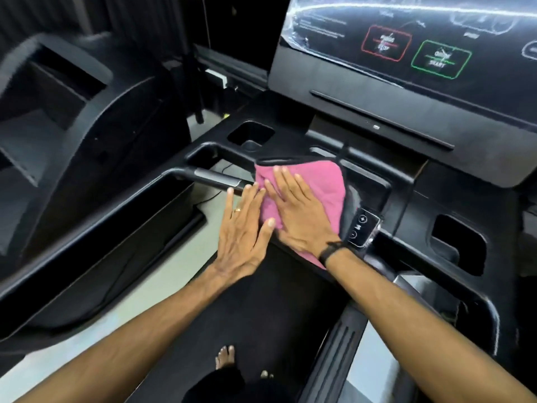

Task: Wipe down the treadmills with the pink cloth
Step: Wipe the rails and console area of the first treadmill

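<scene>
The pink cloth, edged in black, lies spread over the front handlebar of the black treadmill I stand on. My right hand presses flat on the cloth with straight fingers; a black band sits on that wrist. My left hand lies flat beside it, fingers straight, its thumb and fingertips touching the cloth's left edge. A ring shows on one left finger. The bar under the cloth is hidden.
The console screen with red and green buttons rises at the upper right. A small button pad sits just right of the cloth. Cup recesses flank the console. Another treadmill stands to the left. My bare foot rests on the belt.
</scene>
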A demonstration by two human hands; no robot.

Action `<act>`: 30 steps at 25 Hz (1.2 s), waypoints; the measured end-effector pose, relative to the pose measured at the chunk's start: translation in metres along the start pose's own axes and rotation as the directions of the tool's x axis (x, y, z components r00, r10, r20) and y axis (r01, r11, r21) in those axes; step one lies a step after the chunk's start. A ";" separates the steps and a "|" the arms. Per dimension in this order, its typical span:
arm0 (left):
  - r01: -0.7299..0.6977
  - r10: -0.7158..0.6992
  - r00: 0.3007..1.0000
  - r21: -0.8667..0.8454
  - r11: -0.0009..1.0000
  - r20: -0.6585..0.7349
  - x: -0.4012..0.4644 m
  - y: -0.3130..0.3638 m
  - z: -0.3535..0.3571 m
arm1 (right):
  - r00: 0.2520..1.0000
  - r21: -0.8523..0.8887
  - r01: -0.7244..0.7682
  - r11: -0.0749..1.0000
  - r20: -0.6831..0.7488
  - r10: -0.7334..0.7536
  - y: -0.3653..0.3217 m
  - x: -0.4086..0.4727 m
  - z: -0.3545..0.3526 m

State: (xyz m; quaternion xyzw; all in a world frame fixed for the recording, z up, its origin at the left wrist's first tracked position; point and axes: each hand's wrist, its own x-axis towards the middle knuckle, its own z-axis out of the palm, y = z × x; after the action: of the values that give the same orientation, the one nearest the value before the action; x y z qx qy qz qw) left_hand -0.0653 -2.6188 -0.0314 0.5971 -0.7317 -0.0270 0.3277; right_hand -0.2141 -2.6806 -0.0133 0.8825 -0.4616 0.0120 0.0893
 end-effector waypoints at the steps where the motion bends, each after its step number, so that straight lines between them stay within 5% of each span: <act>1: 0.006 -0.006 1.000 -0.001 1.000 -0.012 0.002 -0.004 -0.004 | 1.000 -0.020 0.026 0.999 0.006 -0.026 -0.004 0.013 -0.001; 4: 0.045 -0.043 0.995 0.023 0.999 -0.088 0.010 -0.030 -0.014 | 0.999 -0.055 0.047 0.997 -0.022 -0.048 0.009 -0.029 0.004; 7: 0.111 -0.108 0.988 0.025 0.993 -0.107 0.016 -0.063 -0.018 | 0.997 -0.057 -0.083 0.995 -0.008 0.083 0.014 -0.073 0.006; 12: 0.022 -0.023 1.000 0.048 0.999 0.005 0.022 -0.105 -0.022 | 0.992 -0.156 -0.122 0.980 -0.029 0.119 -0.026 0.012 0.010; 16: -0.047 0.049 0.997 0.021 0.999 -0.058 0.021 -0.145 -0.024 | 0.963 -0.342 -0.133 0.930 0.176 0.202 -0.067 0.090 0.009; 20: -0.051 0.041 0.981 -0.047 0.998 -0.191 0.023 -0.167 -0.024 | 0.904 -0.123 -0.197 0.973 0.361 0.229 -0.070 0.154 0.004; 22: -0.048 0.034 0.980 -0.064 0.997 -0.198 0.023 -0.176 -0.025 | 0.810 0.108 -0.300 0.948 0.553 0.193 -0.057 0.182 -0.003; 24: -0.050 0.037 0.975 -0.055 0.997 -0.220 0.026 -0.185 -0.025 | 0.841 0.092 -0.284 0.954 0.501 0.202 -0.069 0.189 0.001; 25: -0.035 0.023 0.971 -0.045 0.998 -0.237 0.029 -0.191 -0.028 | 0.919 -0.058 -0.186 0.981 0.342 0.194 -0.087 0.183 0.011; 27: 0.003 -0.012 0.964 -0.034 0.999 -0.267 0.035 -0.202 -0.034 | 0.963 -0.229 -0.102 0.968 0.221 0.154 -0.117 0.183 0.023; 28: 0.016 -0.023 0.960 -0.028 0.999 -0.279 0.036 -0.207 -0.037 | 0.943 -0.225 -0.101 0.969 0.287 0.165 -0.121 0.194 0.021; 30: 0.032 -0.034 0.961 -0.014 0.999 -0.273 0.035 -0.217 -0.042 | 0.881 0.093 -0.208 0.974 0.451 0.145 -0.110 0.233 0.014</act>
State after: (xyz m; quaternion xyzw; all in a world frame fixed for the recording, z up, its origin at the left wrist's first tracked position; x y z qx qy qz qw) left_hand 0.1388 -2.6976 -0.0761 0.6057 -0.6693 0.0466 0.4277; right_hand 0.0086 -2.8112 -0.0190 0.8203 -0.5466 -0.1480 -0.0807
